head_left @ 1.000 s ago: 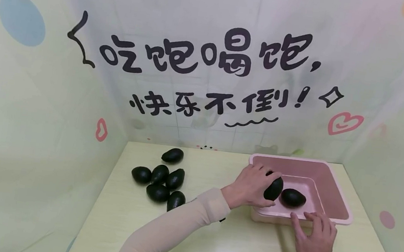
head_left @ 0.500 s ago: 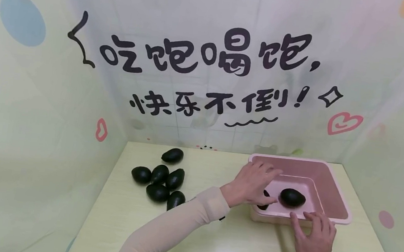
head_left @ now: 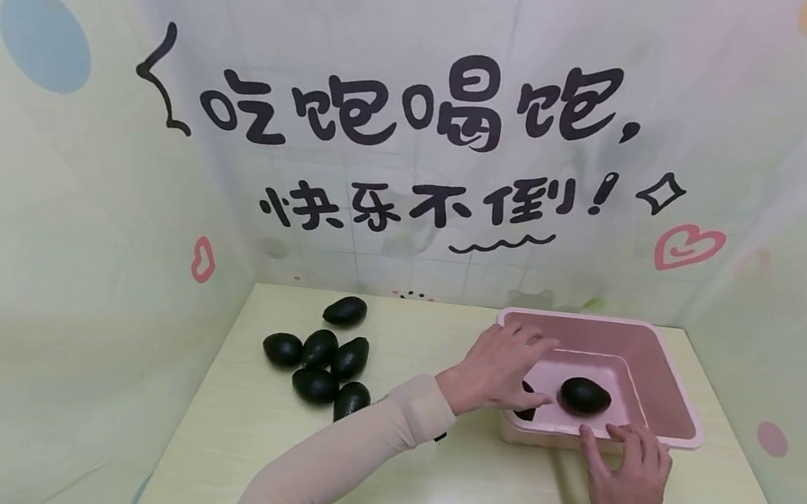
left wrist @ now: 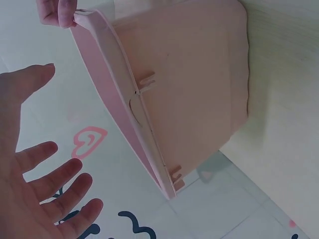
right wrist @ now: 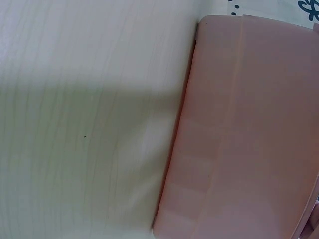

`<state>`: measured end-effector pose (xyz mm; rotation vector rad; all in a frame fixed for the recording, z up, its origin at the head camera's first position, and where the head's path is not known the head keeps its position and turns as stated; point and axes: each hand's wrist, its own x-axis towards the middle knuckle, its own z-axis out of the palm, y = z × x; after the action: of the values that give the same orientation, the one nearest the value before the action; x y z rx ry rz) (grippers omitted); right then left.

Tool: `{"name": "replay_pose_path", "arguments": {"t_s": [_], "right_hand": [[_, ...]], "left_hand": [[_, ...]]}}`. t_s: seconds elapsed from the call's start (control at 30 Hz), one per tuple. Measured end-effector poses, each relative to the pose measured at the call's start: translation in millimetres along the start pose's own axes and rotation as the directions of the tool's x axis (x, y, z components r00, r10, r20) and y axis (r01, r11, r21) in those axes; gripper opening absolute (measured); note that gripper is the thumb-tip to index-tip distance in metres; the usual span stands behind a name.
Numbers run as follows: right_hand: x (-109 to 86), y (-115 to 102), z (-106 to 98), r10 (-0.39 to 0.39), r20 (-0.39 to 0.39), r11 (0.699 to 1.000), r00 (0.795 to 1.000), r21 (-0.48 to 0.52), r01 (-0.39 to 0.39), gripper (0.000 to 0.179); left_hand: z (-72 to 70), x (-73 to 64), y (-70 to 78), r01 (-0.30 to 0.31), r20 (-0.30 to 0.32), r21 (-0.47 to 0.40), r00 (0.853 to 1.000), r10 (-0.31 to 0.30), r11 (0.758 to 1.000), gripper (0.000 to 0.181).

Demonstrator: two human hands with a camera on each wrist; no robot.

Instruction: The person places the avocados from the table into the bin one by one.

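My left hand (head_left: 498, 369) hovers over the left side of a pink plastic bin (head_left: 597, 336), fingers spread and holding nothing. Just below its thumb, an avocado (head_left: 527, 403) lies in the bin, mostly hidden by the hand. Another dark avocado (head_left: 585, 397) rests on the bin floor, apart from it. My right hand (head_left: 630, 490) grips the bin's front rim with bent fingers. In the left wrist view, the left palm and fingers (left wrist: 60, 179) are apart from the bin's side wall (left wrist: 184, 84), and the right fingers hook over the rim at the top.
Several avocados (head_left: 315, 386) lie grouped on the left of the pale wooden table (head_left: 448, 501). One avocado (head_left: 345, 311) sits behind the group. A small dark item (head_left: 440, 437), mostly hidden, shows beside the left sleeve. A printed curtain (head_left: 401, 269) closes off the back.
My left hand has let go of an avocado, which dropped lower into the bin's left side. The fingers then stay spread above it, drifting slightly left. My right hand has stayed on the rim.
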<state>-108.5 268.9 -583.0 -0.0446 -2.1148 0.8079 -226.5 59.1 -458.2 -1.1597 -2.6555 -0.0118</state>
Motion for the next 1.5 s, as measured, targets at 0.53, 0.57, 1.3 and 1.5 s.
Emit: {"name": "replay_pose_path", "arguments": {"t_s": [0.53, 0.57, 1.3, 1.5], "right_hand": [[1.9, -4.3, -2.1, 0.033, 0.036, 0.999, 0.999, -0.014, -0.032, 0.046], [2.1, -4.5, -2.2, 0.032, 0.033, 0.999, 0.999, -0.012, -0.032, 0.047], [2.0, -6.5, -2.0, 0.033, 0.028, 0.999, 0.999, -0.015, -0.032, 0.044], [1.0, -5.4, -1.1, 0.024, 0.023, 1.0, 0.999, -0.008, -0.023, 0.045]], "left_hand": [[7.0, -16.3, -11.7, 0.073, 0.003, -0.139, 0.997, -0.074, 0.988, 0.079], [7.2, -17.2, -12.7, 0.078, 0.004, -0.149, 0.997, -0.078, 0.986, 0.079], [29.6, -44.5, -32.1, 0.162, 0.024, -0.189, 0.987, -0.161, 0.968, 0.075], [36.2, -53.6, -38.7, 0.203, 0.033, -0.222, 0.979, -0.201, 0.954, 0.074]]}}
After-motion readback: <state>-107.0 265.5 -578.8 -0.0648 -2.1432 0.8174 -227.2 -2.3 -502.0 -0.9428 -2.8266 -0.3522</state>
